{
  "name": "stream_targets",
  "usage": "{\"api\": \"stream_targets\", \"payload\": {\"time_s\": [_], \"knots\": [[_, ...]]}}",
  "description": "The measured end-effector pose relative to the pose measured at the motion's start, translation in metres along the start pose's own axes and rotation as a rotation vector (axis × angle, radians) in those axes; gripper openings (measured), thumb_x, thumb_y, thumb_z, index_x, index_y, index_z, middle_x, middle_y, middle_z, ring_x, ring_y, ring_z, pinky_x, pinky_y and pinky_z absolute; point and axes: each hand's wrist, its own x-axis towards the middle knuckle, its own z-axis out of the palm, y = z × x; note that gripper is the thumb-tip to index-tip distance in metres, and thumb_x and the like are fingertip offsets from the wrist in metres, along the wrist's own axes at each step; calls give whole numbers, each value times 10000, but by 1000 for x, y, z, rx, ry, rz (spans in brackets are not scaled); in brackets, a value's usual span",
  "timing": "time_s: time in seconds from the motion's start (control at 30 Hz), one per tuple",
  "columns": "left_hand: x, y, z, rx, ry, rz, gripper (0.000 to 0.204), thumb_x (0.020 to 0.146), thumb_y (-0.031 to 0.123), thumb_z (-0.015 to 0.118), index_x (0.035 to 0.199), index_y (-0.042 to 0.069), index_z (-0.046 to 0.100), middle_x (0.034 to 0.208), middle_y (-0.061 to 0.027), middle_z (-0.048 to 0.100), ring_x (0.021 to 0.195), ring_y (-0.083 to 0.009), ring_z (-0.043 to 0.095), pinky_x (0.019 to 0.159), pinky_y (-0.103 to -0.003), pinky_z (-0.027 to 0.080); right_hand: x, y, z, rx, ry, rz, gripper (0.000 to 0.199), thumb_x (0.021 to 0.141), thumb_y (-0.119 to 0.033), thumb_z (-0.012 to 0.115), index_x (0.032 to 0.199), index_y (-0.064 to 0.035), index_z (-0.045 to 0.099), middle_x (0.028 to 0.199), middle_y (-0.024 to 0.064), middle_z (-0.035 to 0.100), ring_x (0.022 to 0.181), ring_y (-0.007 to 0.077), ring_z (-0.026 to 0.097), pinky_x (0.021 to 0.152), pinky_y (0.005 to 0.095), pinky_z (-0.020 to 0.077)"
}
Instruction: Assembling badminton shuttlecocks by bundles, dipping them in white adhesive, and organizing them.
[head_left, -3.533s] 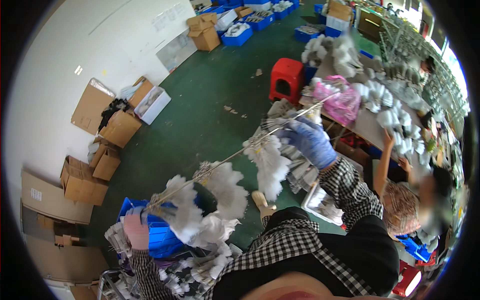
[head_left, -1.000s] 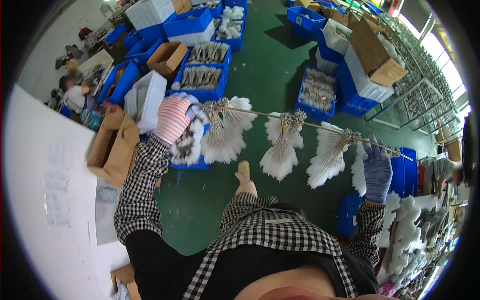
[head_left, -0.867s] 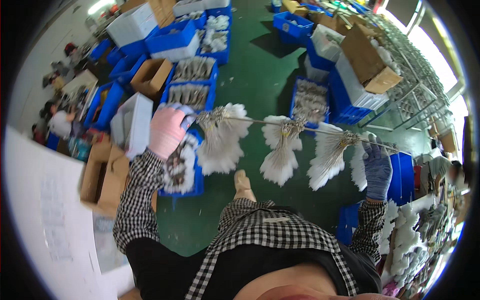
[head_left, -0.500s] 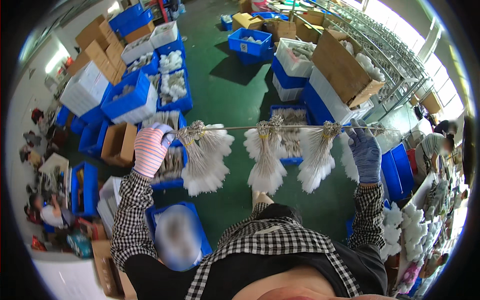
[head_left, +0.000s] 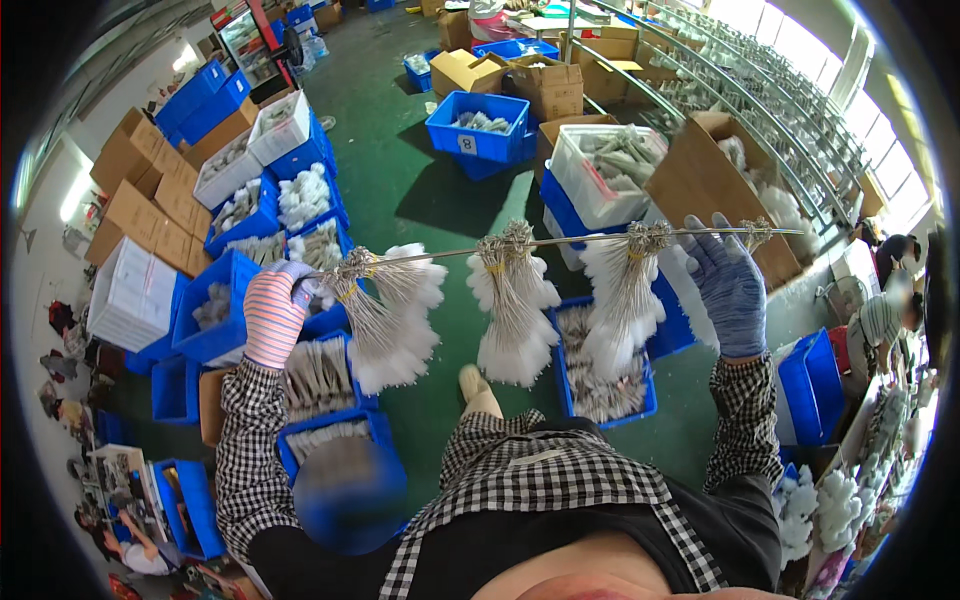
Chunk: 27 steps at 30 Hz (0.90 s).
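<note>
A long thin metal rod (head_left: 570, 240) spans the space in front of me, tilted slightly up to the right. My left hand (head_left: 275, 318), in a pink-striped glove, is closed round its left end. My right hand (head_left: 728, 290), in a blue-grey glove, holds the rod near its right end, some fingers extended. Several bundles of thin wire stems with white brush-like tips hang by looped ends from the rod: one group (head_left: 385, 325) beside my left hand, one bundle (head_left: 515, 310) in the middle, and another (head_left: 622, 300) left of my right hand. Yellow ties bind some.
Blue bins (head_left: 650, 400) of similar bundles stand below the rod, with more bins (head_left: 350, 375) at left. Stacked cartons (head_left: 150, 225) stand far left. A large open carton (head_left: 720, 190) is beyond my right hand, near metal racks (head_left: 800, 150). People work at the sides.
My view has shifted forward along the green aisle, and the bins and cartons sit differently. The rod now slants up rightward. The bundles still hang on it; a foot shows stepping ahead.
</note>
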Motion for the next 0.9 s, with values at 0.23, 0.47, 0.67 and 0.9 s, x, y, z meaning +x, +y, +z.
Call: {"api": "stream_targets", "payload": {"time_s": [0.23, 0.47, 0.67, 0.9], "knots": [[152, -55, 60, -112, -61, 78, 140, 885, 175, 701, 995, 89, 700, 931, -122, 684, 908, -329, 634, 854, -412, 498, 121, 3, -1, -63, 36, -110, 508, 1050, -237, 494, 1461, 51, 412, 1445, 255, 512, 1288, 358, 564, 1013, 383, 509], [308, -100, 130, -161, 6, 237, 119, 866, 128, 715, 966, 72, 682, 889, -116, 663, 827, -324, 618, 758, -418, 486, 232, -1, -9, -59, 72, -178, 477, 1050, -225, 475, 1426, 68, 448, 1483, 268, 466, 1334, 378, 517, 1033, 405, 504], [423, -124, 201, -310, -57, 216, 120, 861, 109, 709, 962, 50, 683, 906, -139, 661, 868, -329, 632, 799, -400, 504, 310, -4, -13, -219, 118, -241, 514, 1075, -279, 414, 1465, 56, 388, 1506, 281, 426, 1366, 397, 476, 1050, 426, 489], [559, -171, 286, -315, -30, 323, 97, 872, 91, 662, 964, 70, 680, 903, -132, 661, 884, -326, 634, 797, -397, 503, 404, 7, 3, -140, 185, -277, 494, 1044, -303, 486, 1389, 51, 493, 1486, 284, 450, 1337, 401, 501, 1061, 433, 465]]}}
